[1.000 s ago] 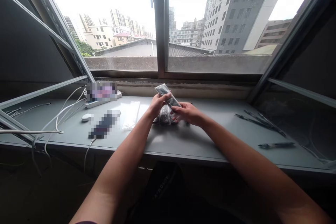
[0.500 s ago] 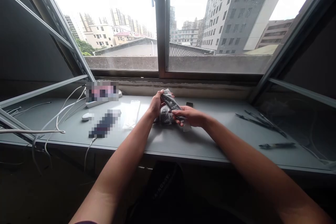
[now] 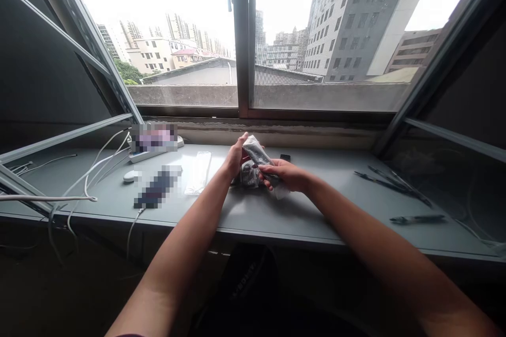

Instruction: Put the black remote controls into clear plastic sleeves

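Observation:
A long dark item in a clear plastic bag [image 3: 259, 154] is held tilted above the grey desk, between both hands. My left hand [image 3: 236, 157] grips its upper end, thumb up along the edge. Closed round the lower end is my right hand [image 3: 285, 174], with loose plastic hanging below the fingers. Right beneath them on the desk lies another dark bagged bundle [image 3: 249, 175], partly covered by the hands. A small black object [image 3: 285, 158] sits just behind my right hand.
Left on the desk [image 3: 316, 218] are a flat clear packet [image 3: 198, 172], a blurred-out device with a cable [image 3: 155, 188], a white round object [image 3: 129, 176], and a power strip [image 3: 157, 152] with white cables. Pen-like tools [image 3: 417, 219] and dark thin tools [image 3: 391, 184] lie right.
The bagged item has been turned slightly in the hands, so its surface now looks paler and the plastic shines more. Both hands stay in nearly the same place.

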A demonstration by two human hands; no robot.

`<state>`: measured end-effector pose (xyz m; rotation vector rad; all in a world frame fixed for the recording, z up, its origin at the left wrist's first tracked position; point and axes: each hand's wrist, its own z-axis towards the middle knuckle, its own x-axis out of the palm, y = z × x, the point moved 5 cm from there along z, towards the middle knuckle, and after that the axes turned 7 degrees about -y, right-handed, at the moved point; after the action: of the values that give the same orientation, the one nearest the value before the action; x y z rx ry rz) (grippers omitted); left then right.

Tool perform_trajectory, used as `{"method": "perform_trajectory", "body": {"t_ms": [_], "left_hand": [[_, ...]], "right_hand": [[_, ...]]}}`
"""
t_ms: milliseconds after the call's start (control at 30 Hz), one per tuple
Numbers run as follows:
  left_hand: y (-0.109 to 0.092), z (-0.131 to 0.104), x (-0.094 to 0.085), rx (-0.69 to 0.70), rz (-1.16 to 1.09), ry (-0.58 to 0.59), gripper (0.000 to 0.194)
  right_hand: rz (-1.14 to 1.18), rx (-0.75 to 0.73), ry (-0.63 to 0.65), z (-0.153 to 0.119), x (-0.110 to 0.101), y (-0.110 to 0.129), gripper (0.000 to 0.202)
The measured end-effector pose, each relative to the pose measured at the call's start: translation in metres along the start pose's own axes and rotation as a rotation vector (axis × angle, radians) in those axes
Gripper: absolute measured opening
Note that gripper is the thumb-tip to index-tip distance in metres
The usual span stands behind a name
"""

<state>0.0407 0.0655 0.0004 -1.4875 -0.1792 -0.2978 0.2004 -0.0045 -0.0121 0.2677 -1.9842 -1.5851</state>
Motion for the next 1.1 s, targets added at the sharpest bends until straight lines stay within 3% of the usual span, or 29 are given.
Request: {"method": "perform_trajectory", "body": {"t_ms": [100,200,333,467,633,767,1100], "left_hand": [[0.002,0.000,0.003,-0.014,0.029,0.040,0.045],[0.001,0.001,0.002,0.012,0.011,0.007,0.038],[0.000,0.003,-0.003,0.055,0.007,-0.038,0.042],[0.006,0.002,-0.001,-0.025,0.028,0.039,0.053],[0.004,-0.002,0.004,-0.022,0.053,0.069,0.043],[0.000,-0.004,0.004,0.016,0.045,0.064,0.049],[-0.003,-0.011,0.009,0.025,0.096,0.159,0.042]], "right_hand": [[0.000,-0.010,-0.015,0.000,-0.001,0.001,0.038],[-0.055,0.040,-0.014,-0.001,0.000,0.001,0.038],[-0.072,0.015,-0.004,-0.002,0.002,0.003,0.041],[-0.054,-0.033,-0.019,-0.002,0.003,0.005,0.041],[-0.093,-0.007,-0.051,-0.004,0.004,0.006,0.036],[-0.092,-0.035,-0.054,-0.005,0.005,0.008,0.034],[-0.140,-0.050,-0.068,-0.005,0.004,0.008,0.043]]}}
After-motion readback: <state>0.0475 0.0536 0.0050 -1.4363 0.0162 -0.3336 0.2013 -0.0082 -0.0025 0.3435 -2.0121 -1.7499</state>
